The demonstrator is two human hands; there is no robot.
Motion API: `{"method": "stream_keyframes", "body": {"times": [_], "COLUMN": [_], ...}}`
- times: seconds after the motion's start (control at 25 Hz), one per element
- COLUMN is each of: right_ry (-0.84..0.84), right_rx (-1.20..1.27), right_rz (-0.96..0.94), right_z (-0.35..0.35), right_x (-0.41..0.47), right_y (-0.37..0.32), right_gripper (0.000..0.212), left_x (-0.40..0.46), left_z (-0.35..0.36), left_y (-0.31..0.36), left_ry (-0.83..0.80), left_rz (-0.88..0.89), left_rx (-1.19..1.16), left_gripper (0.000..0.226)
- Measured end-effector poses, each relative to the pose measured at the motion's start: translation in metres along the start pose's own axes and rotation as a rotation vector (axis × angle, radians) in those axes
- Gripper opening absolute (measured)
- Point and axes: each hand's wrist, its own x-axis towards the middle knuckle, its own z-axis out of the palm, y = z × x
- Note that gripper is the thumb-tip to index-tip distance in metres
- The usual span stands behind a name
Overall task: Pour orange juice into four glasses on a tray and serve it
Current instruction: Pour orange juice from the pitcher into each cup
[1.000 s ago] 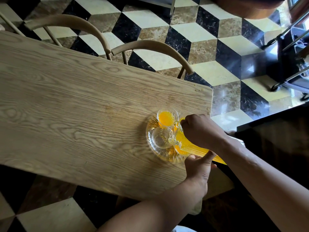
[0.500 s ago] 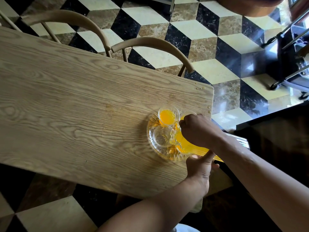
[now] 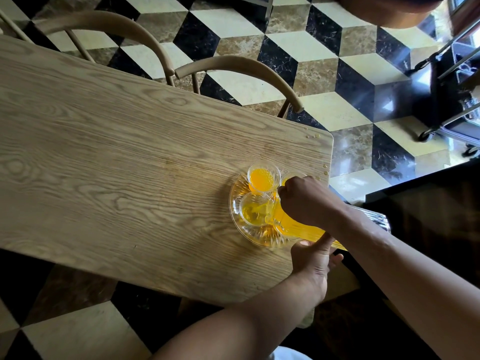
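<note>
A clear cut-glass tray (image 3: 257, 239) sits near the right end of the wooden table (image 3: 117, 178). On it stand small glasses: the far one (image 3: 262, 177) is full of orange juice, the near-left one (image 3: 253, 209) holds a little, and another (image 3: 289, 177) is mostly hidden by my right hand. My right hand (image 3: 306, 200) grips a ribbed glass jug of juice (image 3: 298, 227), tilted with its spout over the near-left glass. My left hand (image 3: 313, 258) holds the jug from underneath, thumb up against its side.
Two curved wooden chair backs (image 3: 239, 66) stand along the table's far edge. Droplets (image 3: 311, 136) lie at the table's far right corner. A black wheeled cart (image 3: 452, 100) stands on the checked floor at the right. A dark counter (image 3: 428, 209) lies under my right arm.
The jug has tipped further over the near-left glass, which now shows a little juice. Both hands have stayed on the jug.
</note>
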Motion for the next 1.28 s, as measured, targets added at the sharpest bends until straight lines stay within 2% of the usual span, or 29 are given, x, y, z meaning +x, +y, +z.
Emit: {"method": "stream_keyframes", "body": {"times": [0.24, 0.56, 0.88, 1.28], "right_ry": [-0.031, -0.046, -0.046, -0.045], "right_rx": [-0.039, -0.027, -0.017, -0.035], "right_rz": [-0.004, 0.019, 0.048, 0.042], "right_z": [-0.006, -0.006, -0.007, -0.009], "right_x": [-0.005, -0.003, 0.001, 0.007], "right_y": [-0.008, -0.009, -0.013, -0.017], "right_gripper": [0.035, 0.036, 0.034, 0.032], "left_x": [-0.003, -0.003, -0.001, 0.001], "left_z": [0.0, 0.002, 0.001, 0.002], "left_y": [0.0, -0.004, -0.002, 0.001], "left_ry": [-0.003, 0.018, 0.006, -0.013], "left_rz": [-0.018, -0.028, -0.021, -0.029], "left_rx": [-0.019, -0.031, -0.015, -0.058], "left_gripper": [0.105, 0.115, 0.106, 0.113]}}
